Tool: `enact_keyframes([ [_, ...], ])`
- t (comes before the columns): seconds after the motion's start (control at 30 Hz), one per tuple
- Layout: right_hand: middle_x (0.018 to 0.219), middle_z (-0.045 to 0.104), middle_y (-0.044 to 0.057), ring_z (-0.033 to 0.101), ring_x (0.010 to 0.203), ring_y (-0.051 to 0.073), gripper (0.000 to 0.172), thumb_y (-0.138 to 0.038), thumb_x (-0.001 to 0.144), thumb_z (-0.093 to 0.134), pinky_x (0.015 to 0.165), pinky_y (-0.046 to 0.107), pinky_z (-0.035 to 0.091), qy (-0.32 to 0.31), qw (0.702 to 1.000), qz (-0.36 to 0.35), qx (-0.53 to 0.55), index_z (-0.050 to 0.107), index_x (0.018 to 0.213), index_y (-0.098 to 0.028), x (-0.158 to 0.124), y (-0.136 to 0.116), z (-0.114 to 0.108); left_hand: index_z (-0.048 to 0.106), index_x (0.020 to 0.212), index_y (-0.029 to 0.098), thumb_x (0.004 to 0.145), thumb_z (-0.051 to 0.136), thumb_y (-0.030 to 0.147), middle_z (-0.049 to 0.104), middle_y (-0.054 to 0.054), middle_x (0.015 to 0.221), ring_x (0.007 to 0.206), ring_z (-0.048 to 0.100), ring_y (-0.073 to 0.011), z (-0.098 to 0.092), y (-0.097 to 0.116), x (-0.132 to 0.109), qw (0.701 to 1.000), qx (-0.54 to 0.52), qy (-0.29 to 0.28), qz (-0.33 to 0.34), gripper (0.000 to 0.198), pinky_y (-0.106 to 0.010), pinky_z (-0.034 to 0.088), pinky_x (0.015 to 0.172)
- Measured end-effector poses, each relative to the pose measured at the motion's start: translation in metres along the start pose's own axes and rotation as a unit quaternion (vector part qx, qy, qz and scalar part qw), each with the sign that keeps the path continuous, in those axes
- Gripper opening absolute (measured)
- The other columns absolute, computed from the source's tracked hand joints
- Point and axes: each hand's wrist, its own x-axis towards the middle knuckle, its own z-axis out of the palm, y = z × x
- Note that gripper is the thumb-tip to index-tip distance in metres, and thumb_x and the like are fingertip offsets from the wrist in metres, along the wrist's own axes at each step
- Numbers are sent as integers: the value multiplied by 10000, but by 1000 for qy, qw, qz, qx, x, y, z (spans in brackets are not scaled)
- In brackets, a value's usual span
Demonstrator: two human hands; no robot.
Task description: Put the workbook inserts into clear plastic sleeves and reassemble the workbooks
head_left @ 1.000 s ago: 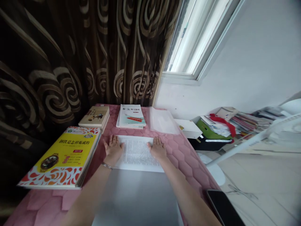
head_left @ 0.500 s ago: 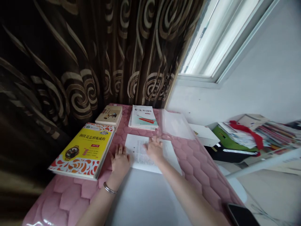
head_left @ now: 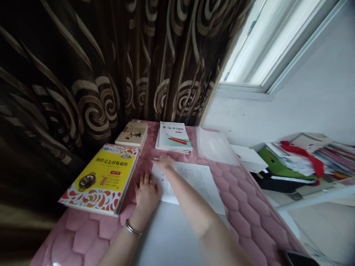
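A printed white sheet (head_left: 198, 181) lies on the pink quilted tabletop (head_left: 238, 207). My left hand (head_left: 146, 192), with a bracelet at the wrist, rests flat and open on the sheet's near left edge. My right arm crosses over the sheet, and my right hand (head_left: 164, 161) sits at its far left corner with fingers curled together at the paper's edge. Whether the paper is pinched is hard to see.
A yellow book stack (head_left: 101, 177) lies at the left, a beige book (head_left: 132, 133) and a white-teal booklet (head_left: 174, 136) farther back, a clear plastic sleeve (head_left: 215, 147) beside them. Dark curtain behind. A phone (head_left: 301, 258) sits at the near right corner. Cluttered papers (head_left: 302, 159) lie off the table, right.
My right hand has swept from the sheet's right side across to its far left corner. My left hand stayed flat at the left edge. The view shifted rightward.
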Motion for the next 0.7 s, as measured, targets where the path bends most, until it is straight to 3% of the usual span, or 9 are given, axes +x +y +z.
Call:
enact_keyframes([
  [0.23,1085,713,203,687,1008,288,546,-599,894,528,861,375,491,15,999,40,-21,692,1116,-127,13,-6,3,553,1363,136,918,401,216,450,-136,1498,1350,431,-333,-1,0,0,1000,8,17,5,478,-614,359,1075],
  [0.43,1193,667,166,609,1118,264,355,-371,984,433,974,402,391,60,996,-46,-35,686,1115,-160,-15,3,12,550,1367,151,921,390,228,439,-119,1508,1376,399,-323,1,-1,1,1000,19,16,7,480,-632,343,1079],
  [0.57,1235,624,149,530,1179,278,313,-368,946,508,926,384,397,82,993,-77,-45,652,1140,-169,-48,44,6,551,1366,145,927,375,243,445,-127,1503,1380,392,-319,0,-1,2,999,36,19,11,483,-627,342,1080],
  [0.7,1184,633,104,546,1124,256,243,-339,943,518,906,378,398,101,988,-99,-58,659,1087,-204,-95,118,-8,540,1375,136,934,347,241,434,-140,1508,1383,388,-319,-1,1,2,998,56,15,15,493,-619,368,1060],
])
